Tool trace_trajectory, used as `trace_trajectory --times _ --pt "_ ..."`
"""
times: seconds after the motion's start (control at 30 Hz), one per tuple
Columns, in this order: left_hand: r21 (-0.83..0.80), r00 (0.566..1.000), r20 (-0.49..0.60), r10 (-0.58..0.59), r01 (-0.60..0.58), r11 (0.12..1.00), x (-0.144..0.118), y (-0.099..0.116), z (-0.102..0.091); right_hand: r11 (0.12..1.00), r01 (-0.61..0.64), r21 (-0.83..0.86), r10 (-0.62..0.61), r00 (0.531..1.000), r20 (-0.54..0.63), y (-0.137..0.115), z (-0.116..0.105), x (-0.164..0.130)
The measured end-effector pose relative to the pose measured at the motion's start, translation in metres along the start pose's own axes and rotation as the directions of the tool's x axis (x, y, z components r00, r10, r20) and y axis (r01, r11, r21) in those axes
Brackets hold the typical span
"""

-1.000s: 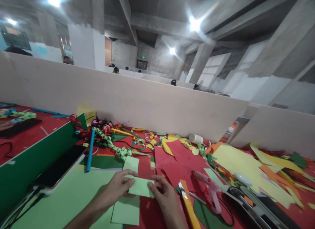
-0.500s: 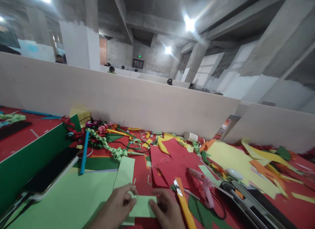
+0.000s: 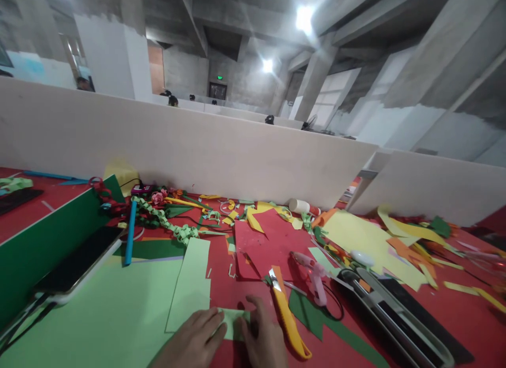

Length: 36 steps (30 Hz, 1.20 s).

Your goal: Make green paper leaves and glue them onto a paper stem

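Note:
A small light green paper piece (image 3: 234, 318) lies between my two hands at the bottom centre. My left hand (image 3: 193, 337) rests over its left end, fingers together and lying flat. At the right end, my right hand (image 3: 265, 333) has its thumb on the paper and its index finger raised and bent; the edge seems pinched there, though the other fingers are partly hidden. Behind my left hand is a longer light green strip (image 3: 190, 278). A yellow utility knife (image 3: 288, 318) with its blade out lies just right of my right hand.
A pink glue gun (image 3: 314, 276) and a grey-black cutter-like tool (image 3: 399, 318) lie to the right. Red sheets (image 3: 272, 241), a yellow sheet (image 3: 356, 241) and paper scraps spread behind. At left are a phone (image 3: 81, 262), a blue stick (image 3: 130, 233) and a large green sheet (image 3: 106, 310).
My left hand has gone from a curled pinch to lying flat on the paper. The small paper now sits lower. The view has shifted slightly, moving the table things left and up.

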<state>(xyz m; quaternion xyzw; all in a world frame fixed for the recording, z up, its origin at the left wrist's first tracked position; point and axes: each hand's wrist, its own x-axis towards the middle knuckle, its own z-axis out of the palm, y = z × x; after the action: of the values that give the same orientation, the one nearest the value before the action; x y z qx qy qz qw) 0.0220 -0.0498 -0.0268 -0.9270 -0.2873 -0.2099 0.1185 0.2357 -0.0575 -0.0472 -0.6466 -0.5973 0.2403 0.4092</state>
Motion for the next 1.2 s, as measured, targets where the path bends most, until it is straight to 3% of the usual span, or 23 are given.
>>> trace_trajectory --times 0.13,0.27,0.37,0.47,0.57,0.83,1.0,1.07,1.2 --pt "-0.01 0.999 0.024 0.035 -0.035 0.999 -0.013 -0.001 0.001 0.991 -0.002 -0.13 0.006 1.0 0.029 -0.004 -0.005 0.002" --pt "-0.032 0.999 0.026 0.026 -0.025 0.999 -0.017 -0.003 0.008 0.909 0.226 -0.35 -0.243 0.97 -0.005 -0.001 -0.016 -0.001" --pt "-0.053 1.0 0.013 0.026 -0.025 0.998 -0.016 -0.003 0.009 0.663 0.494 -0.562 -0.544 0.834 0.09 0.002 -0.026 -0.006" --pt "-0.05 0.999 -0.008 0.035 -0.035 0.998 -0.015 -0.004 0.007 0.426 0.657 -0.621 -0.682 0.685 0.256 0.003 -0.028 -0.011" --pt "-0.041 0.998 -0.039 0.044 -0.046 0.998 -0.013 -0.005 0.006 0.363 0.692 -0.623 -0.703 0.643 0.305 0.006 -0.024 -0.014" --pt "-0.081 0.996 -0.09 -0.014 0.007 0.997 -0.017 -0.006 0.016 0.357 0.653 -0.668 -0.698 0.662 0.274 0.01 -0.001 -0.014" --pt "-0.068 0.999 -0.054 -0.004 0.0 0.998 -0.014 -0.008 0.007 0.278 0.608 -0.744 -0.699 0.659 0.278 0.011 -0.009 -0.011" --pt "-0.06 0.998 -0.055 -0.007 0.004 0.998 -0.013 -0.008 0.004 0.305 0.573 -0.76 -0.686 0.686 0.242 0.015 -0.017 -0.015" --pt "-0.053 0.997 -0.07 -0.031 0.027 0.998 -0.013 -0.007 0.002 0.403 0.398 -0.824 -0.617 0.784 0.077 0.025 -0.027 -0.027"
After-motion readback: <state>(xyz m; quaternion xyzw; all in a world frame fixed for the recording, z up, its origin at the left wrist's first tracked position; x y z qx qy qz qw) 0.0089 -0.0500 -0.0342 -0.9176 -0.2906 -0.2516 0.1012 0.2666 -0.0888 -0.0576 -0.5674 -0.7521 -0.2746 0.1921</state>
